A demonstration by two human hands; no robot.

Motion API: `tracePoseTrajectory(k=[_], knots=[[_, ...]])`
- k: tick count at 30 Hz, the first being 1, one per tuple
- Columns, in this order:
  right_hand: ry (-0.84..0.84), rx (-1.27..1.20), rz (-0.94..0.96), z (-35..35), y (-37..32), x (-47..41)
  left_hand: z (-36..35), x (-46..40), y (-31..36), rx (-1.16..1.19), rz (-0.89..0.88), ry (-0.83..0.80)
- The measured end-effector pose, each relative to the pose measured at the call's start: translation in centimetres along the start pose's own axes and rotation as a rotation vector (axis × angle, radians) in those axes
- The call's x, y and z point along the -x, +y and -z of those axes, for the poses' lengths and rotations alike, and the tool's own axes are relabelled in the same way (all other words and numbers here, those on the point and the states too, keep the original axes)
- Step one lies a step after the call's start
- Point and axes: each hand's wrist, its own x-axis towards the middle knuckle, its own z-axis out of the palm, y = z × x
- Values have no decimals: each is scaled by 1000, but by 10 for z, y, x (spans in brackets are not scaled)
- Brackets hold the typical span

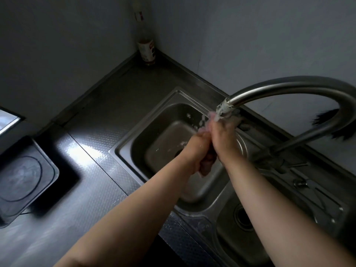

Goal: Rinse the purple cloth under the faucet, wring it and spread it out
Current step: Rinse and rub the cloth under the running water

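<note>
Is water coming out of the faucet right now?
Yes, water pours from the faucet spout onto the right hand, pressed against the left hand over the sink.

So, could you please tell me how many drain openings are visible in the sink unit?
2. One drain lies in the basin under the faucet, partly hidden by the left hand. The other drain lies in the nearer basin, beside the right forearm.

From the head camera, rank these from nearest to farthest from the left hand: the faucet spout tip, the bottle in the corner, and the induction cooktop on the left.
From the left hand:
1. Faucet spout tip, just above and right, over the sink.
2. Bottle, back in the wall corner.
3. Induction cooktop, far left on the counter.
</note>
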Motion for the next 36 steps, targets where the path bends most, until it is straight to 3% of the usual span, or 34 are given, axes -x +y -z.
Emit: tracePoseTrajectory(k=[3, 6, 9, 11, 12, 15, 18, 21, 26, 32, 34, 36], knots=[[104, -133, -152, 6, 2, -17, 8, 3, 1, -1, 53, -101], [115, 58, -156, 24, -3, -21, 38, 6, 8, 142, 239, -150], [113, 111, -267, 46, -1, -25, 81, 4, 13, 336, 170, -248], [19, -47, -319, 60, -1, -23, 100, 4, 15, 406, 108, -335], [-41, -130, -323, 64, -4, -21, 104, 3, 16, 331, 90, -343], [-192, -299, -343, 66, -8, -15, 105, -8, 13, 37, 101, -117], [-286, -462, -397, 49, -10, -8, 87, -13, 12, 20, 60, 11], [-383, -664, -441, 26, -13, -1, 60, -10, 7, 162, 133, -34], [-418, -926, -407, 32, -15, -10, 49, -1, -4, 136, 313, -109], [-334, -654, -204, 56, -10, -21, 92, 6, -2, -85, 303, -442], [-200, -572, -196, 52, -7, -19, 88, 4, -6, -84, 256, -299], [-102, -401, -181, 41, -2, -10, 74, 0, -10, 99, 139, -10]])
